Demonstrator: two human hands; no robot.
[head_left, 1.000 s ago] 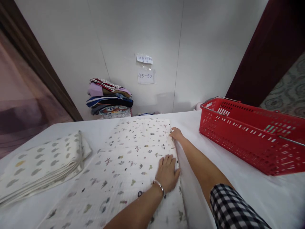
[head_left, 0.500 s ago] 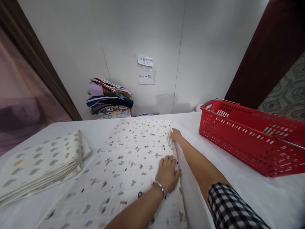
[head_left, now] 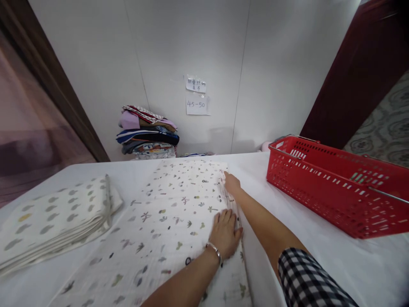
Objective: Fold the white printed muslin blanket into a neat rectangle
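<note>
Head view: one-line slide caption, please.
Left hand resting on the printed cloth, right hand at its right edge, red basket off to the right.

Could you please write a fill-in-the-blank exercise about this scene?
The silver-coloured bracelet is on the person's ____ wrist.
The white cloth printed with small plants lies between a folded, grey-spotted white cloth and a red perforated plastic ____.
Of the hands, the ____ one appears higher in view.
The lower white paper sign reads ____.
Missing words: left; basket; right; 45-50.
</note>
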